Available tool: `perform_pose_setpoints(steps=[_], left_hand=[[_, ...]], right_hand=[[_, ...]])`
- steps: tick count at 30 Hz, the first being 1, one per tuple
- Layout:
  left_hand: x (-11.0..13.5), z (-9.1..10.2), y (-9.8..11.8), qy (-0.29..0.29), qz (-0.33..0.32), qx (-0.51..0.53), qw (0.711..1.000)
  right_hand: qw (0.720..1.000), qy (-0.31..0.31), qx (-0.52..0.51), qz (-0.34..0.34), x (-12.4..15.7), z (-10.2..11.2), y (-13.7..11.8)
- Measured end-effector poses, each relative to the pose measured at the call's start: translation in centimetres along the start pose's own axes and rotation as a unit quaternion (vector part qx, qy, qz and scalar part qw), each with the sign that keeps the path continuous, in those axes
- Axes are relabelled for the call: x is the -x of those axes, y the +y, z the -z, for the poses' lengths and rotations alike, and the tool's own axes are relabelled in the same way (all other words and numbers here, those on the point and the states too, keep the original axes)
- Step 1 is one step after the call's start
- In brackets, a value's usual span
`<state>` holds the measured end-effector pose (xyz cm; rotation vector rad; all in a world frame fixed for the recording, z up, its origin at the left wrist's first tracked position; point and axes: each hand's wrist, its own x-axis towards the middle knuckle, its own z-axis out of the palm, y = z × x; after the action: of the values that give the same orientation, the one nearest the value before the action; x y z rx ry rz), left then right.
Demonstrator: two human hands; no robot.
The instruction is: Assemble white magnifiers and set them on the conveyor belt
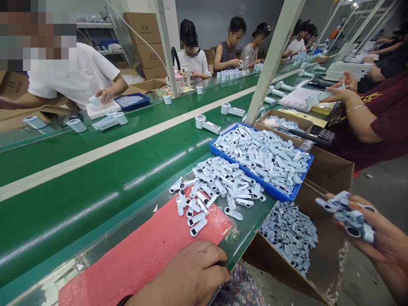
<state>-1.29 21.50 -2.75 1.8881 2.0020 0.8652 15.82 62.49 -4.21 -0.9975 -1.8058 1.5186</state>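
Observation:
My left hand lies palm down at the near edge of the red mat, its fingers curled under; whatever may be inside them is hidden. My right hand, off to the right, is closed around several pale-blue plastic handle pieces, beside the open cardboard box. Inside that box is a heap of similar pieces. A loose pile of handle pieces, some with dark square or round patches, spreads over the mat's far end and the table. Behind the pile, a blue tray is heaped with more.
The green conveyor belt carries small handheld fans. A slanted metal post rises behind the tray. The cardboard box stands below the table edge. Co-workers sit across the belt; another person at right holds a pale-blue part.

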Motion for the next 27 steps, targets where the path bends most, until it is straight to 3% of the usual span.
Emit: perform_pose_setpoints(steps=[2,6,8,10,12,14,17,19,23,27], left_hand=[[-0.1,0.2,0.2,0.001,-0.004,-0.001,1.000],[-0.1,0.4,0.4,0.006,-0.010,-0.011,1.000],[0.1,0.3,0.4,0.012,-0.017,-0.020,1.000],[0.3,0.3,0.3,0.012,-0.013,-0.025,1.000],[0.5,0.2,0.1,0.010,-0.010,-0.027,1.000],[0.6,0.2,-0.1,0.012,-0.015,-0.026,0.999],[0.7,0.1,-0.4,0.012,-0.025,-0.021,0.999],[0.7,0.1,-0.6,0.008,-0.023,-0.014,1.000],[0.7,0.2,-0.6,0.018,-0.021,0.005,1.000],[0.6,0.6,-0.4,0.035,-0.013,0.018,0.999]], right_hand=[[0.994,-0.020,-0.105,-0.025,0.3,-2.7,-3.7],[0.968,-0.206,-0.132,0.059,1.0,-11.4,-8.0],[0.949,-0.272,-0.065,0.146,1.8,-16.1,-9.0],[0.920,-0.280,0.027,0.275,2.6,-20.1,-9.6],[0.874,-0.286,0.109,0.377,3.2,-23.1,-9.9],[0.829,-0.301,0.183,0.435,3.5,-25.0,-9.9],[0.773,-0.308,0.266,0.487,3.1,-26.3,-9.9],[0.761,-0.294,0.285,0.503,2.6,-26.3,-9.9],[0.785,-0.248,0.277,0.495,1.8,-24.9,-10.1],[0.818,-0.158,0.222,0.507,1.7,-21.3,-10.1]])
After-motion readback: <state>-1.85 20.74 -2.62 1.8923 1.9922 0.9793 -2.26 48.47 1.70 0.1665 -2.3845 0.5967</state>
